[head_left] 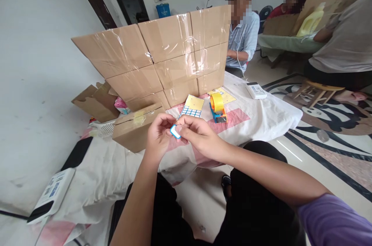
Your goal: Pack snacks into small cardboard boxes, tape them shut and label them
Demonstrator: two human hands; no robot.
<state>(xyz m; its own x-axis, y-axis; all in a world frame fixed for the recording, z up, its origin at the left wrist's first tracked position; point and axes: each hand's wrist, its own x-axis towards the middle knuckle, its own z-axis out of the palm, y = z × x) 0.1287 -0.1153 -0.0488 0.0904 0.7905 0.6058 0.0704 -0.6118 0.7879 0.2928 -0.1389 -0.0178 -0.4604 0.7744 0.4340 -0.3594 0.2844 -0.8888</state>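
Note:
My left hand and my right hand meet in front of me over the cloth-covered table. Both pinch a small white sticker with a blue border between their fingertips. Just beyond my hands lies a yellow sheet of blue-bordered stickers. A small brown cardboard box, sealed with yellowish tape, sits left of my left hand. An orange and blue tape dispenser stands to the right of the sheet.
A wall of taped cardboard panels stands across the table's back. A white remote lies at the far right. Another label sheet lies at lower left. A person in a light shirt sits behind; others work at the right.

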